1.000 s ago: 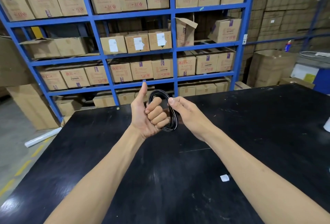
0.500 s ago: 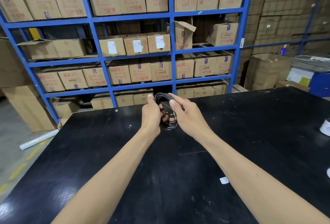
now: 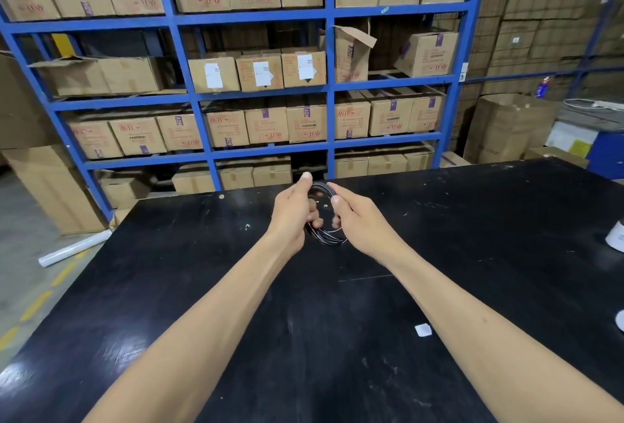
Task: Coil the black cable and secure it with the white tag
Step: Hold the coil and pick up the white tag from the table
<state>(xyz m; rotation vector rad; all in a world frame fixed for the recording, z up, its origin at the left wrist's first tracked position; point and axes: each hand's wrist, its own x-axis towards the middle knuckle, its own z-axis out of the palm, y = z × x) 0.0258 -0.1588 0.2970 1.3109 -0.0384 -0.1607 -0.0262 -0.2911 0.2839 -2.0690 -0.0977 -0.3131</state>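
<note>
The black cable (image 3: 327,239) is wound into a small round coil, held upright above the far part of the black table (image 3: 202,287). My left hand (image 3: 293,213) grips the coil's left side, thumb up on its top. My right hand (image 3: 361,220) holds the right side, fingers curled round the strands. A thin pale strip shows across the lower part of the coil; I cannot tell whether it is the white tag. A small white square piece (image 3: 422,330) lies flat on the table near my right forearm.
A white roll (image 3: 616,237) stands at the table's right edge. Behind the table rise blue shelves (image 3: 329,85) full of cardboard boxes. A white tube (image 3: 74,248) lies on the floor at left.
My left fist has turned, its thumb coming down onto the coil's top. My right hand has closed further round the coil's right side. Both hands stay above the same part of the table.
</note>
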